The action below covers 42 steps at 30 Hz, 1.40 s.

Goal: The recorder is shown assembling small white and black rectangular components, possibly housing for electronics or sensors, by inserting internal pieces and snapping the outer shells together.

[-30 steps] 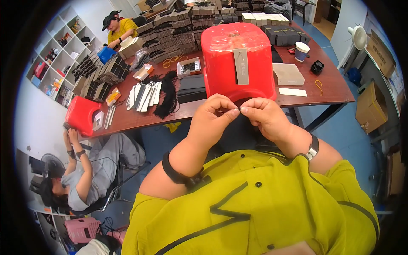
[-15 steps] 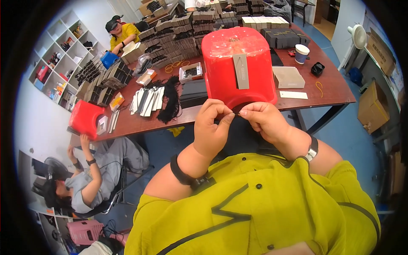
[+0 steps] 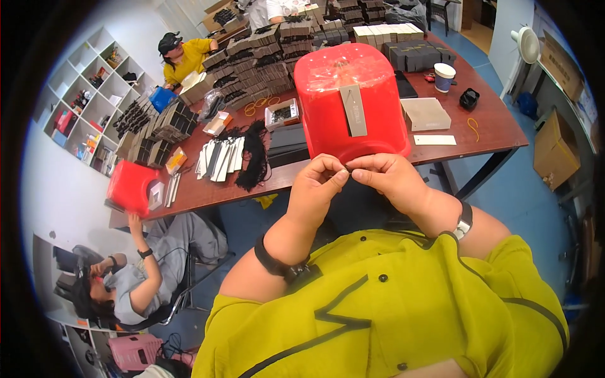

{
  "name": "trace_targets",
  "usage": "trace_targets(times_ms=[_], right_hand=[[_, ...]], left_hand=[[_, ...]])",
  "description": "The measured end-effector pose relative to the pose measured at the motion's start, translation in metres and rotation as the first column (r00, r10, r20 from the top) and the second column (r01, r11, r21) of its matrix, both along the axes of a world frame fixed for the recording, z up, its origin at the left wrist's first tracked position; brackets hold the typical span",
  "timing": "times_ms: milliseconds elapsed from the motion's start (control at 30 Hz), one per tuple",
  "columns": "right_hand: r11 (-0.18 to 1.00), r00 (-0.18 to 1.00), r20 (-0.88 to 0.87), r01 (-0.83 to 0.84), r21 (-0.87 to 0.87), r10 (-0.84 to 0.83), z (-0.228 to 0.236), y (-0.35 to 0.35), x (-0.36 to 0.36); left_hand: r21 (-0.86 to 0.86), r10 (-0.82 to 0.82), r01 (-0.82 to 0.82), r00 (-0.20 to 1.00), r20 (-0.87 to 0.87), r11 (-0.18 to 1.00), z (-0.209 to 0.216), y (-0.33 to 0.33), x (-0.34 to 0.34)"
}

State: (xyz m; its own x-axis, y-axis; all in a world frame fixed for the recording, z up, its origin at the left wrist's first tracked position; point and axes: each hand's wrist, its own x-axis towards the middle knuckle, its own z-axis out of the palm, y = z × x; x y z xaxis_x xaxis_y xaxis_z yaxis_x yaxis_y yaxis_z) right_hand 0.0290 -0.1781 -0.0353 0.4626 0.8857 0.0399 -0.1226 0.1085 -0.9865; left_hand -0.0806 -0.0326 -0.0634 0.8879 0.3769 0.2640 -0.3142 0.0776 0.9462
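My left hand [image 3: 317, 192] and my right hand [image 3: 392, 179] meet just in front of the red plastic stool-like block [image 3: 320, 116]. Both are closed in a pinch, thumb against forefinger, the fingertips nearly touching. Something tiny and dark seems to sit between them, too small to name. A narrow grey tag [image 3: 354, 112] lies against the front of the red block, under clear tape at its top. Left of the block are a bundle of black cords [image 3: 253, 154] and a fan of white and grey strips [image 3: 217, 159].
Stacks of grey tags [image 3: 261, 66] fill the table's far side. An open box of small black pieces [image 3: 282, 114], a beige block [image 3: 426, 115], a white card [image 3: 435, 140] and a paper cup [image 3: 443, 77] flank the red block. Co-workers sit at the left and far left.
My hands stay pinched together, shifting slightly down and left. The seated co-worker at the left has lowered one hand from the other red block toward the head.
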Motion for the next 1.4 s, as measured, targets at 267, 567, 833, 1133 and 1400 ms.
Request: trace_targets(times_ms=[267, 567, 833, 1133, 1400], right_hand=[[0.999, 0.999, 0.05, -0.014, -0.033, 0.016, -0.009, 0.001, 0.006], [0.997, 0.99, 0.139, 0.007, -0.071, 0.003, -0.017, 0.004, 0.004], [0.991, 0.93, -0.344, -0.132, 0.029, 0.134, -0.025, 0.007, 0.001], [0.994, 0.962, -0.251, -0.106, 0.029, 0.11, -0.021, 0.005, 0.0], [0.999, 0.993, -0.114, 0.01, -0.053, -0.016, -0.026, 0.007, 0.002]], left_hand=[[0.017, -0.018, 0.021, 0.981, -0.195, 1.0, 0.012, -0.001, -0.001], [0.486, 0.155, -0.069, 0.978, -0.139, 0.871, -0.003, 0.003, -0.002], [-0.018, 0.128, -0.129, 0.99, -0.055, 0.991, -0.01, -0.016, 0.002], [-0.173, 0.079, -0.074, 0.997, 0.022, 0.982, -0.008, -0.02, 0.002], [-0.196, 0.105, -0.091, 0.992, 0.065, 0.976, -0.01, -0.017, 0.001]])
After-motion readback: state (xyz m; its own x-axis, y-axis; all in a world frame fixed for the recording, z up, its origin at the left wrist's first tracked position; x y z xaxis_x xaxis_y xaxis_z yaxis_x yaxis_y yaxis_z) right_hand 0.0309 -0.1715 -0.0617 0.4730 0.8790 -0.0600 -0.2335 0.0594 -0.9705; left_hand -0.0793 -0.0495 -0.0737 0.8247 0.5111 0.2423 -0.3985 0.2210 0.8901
